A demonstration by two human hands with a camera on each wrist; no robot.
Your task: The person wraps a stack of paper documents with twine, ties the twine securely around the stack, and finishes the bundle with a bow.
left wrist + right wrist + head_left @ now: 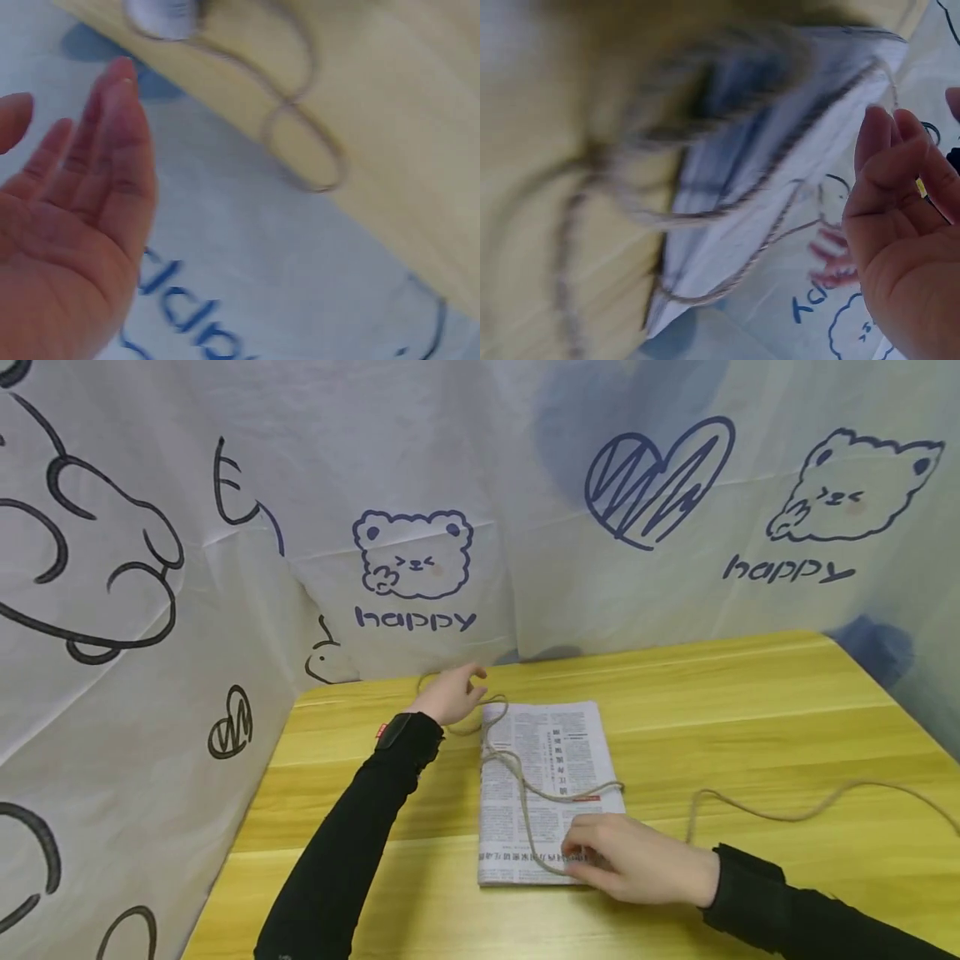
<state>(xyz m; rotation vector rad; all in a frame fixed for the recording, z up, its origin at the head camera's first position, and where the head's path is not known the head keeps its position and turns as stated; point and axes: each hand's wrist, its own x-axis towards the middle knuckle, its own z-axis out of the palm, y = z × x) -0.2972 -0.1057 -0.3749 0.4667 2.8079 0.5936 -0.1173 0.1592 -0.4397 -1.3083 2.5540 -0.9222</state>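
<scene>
A folded newspaper stack (551,727) lies on the yellow table, with a thin tan rope (525,810) crossing its top in loose loops. Past the stack's far left corner, my left hand (450,693) is held above the rope there. Its fingers look extended and empty in the left wrist view. Over the near right corner of the paper hovers my right hand (637,860), fingers loosely bent. In the right wrist view the rope (765,180) runs past these fingertips, and thumb and fingers stand apart. The right hand hides part of the rope and paper.
More rope (795,817) trails across the table (750,718) to the right. White cloth (525,485) with blue and black drawings hangs behind the table and along its left side.
</scene>
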